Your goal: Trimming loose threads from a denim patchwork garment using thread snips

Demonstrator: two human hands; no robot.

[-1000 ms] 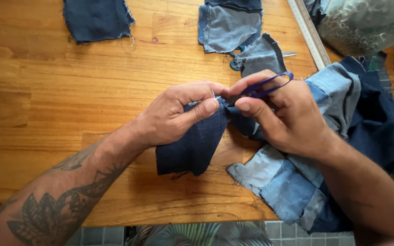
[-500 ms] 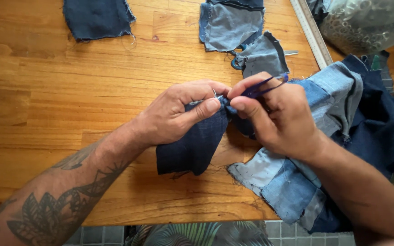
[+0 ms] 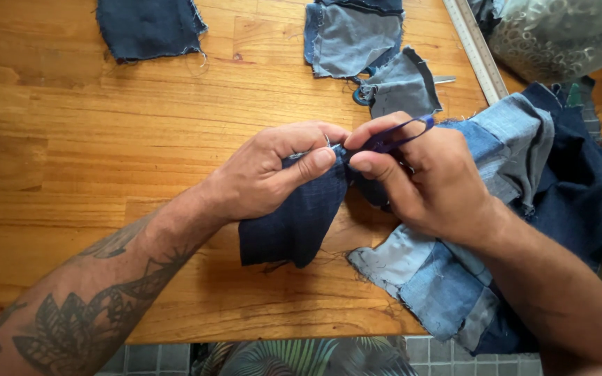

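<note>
My left hand (image 3: 273,170) pinches the top edge of a dark blue denim patch (image 3: 288,226) that hangs down onto the wooden table (image 3: 106,139). My right hand (image 3: 426,181) holds small blue-handled thread snips (image 3: 393,138), their tip at the patch's edge right beside my left fingertips. The blades are hidden between the fingers. Under my right wrist lies a patchwork of light and dark denim pieces (image 3: 454,278), joined to the dark patch.
A dark denim square (image 3: 149,28) lies at the far left. Grey-blue denim scraps (image 3: 357,38) and scissors partly under a scrap (image 3: 402,87) lie at the back. A metal ruler (image 3: 479,49) runs along the right. A clear plastic bag (image 3: 559,35) sits at top right.
Both hands have stayed almost in place; the right hand has shifted slightly, bringing the snips closer against the patch's edge.
</note>
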